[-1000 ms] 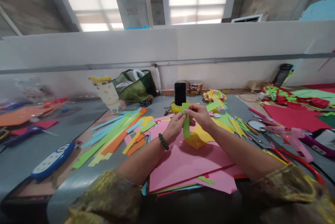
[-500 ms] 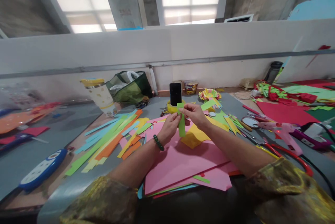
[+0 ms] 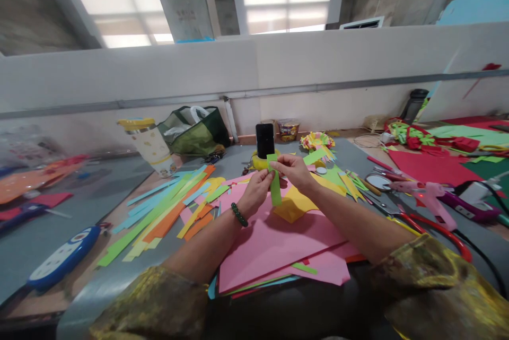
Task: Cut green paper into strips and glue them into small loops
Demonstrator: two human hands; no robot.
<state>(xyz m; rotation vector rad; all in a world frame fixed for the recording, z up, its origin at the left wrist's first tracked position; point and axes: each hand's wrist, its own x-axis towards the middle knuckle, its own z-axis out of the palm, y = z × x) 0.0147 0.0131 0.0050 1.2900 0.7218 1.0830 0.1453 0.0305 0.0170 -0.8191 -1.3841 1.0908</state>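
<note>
A light green paper strip (image 3: 275,191) stands nearly upright between my two hands, above the pink paper sheets (image 3: 270,247). My left hand (image 3: 259,187) is closed on its left edge, with a dark beaded bracelet on that wrist. Near the strip's upper end, my right hand (image 3: 293,171) pinches it between thumb and fingers. Beneath the hands, a yellow paper piece (image 3: 294,208) lies on the pink sheets. Coloured paper strips (image 3: 170,207) in blue, green, yellow and orange are spread out left of my left hand.
A phone (image 3: 265,140) stands upright behind my hands, near a paper flower (image 3: 317,141). On the right lie a pink glue gun (image 3: 427,197), red-handled scissors (image 3: 441,234) and red paper (image 3: 429,173). A tumbler (image 3: 148,148) and a green bag (image 3: 194,133) stand at the back left.
The whole view has shifted slightly. Both hands keep hold of the green paper strip in almost the same pose.
</note>
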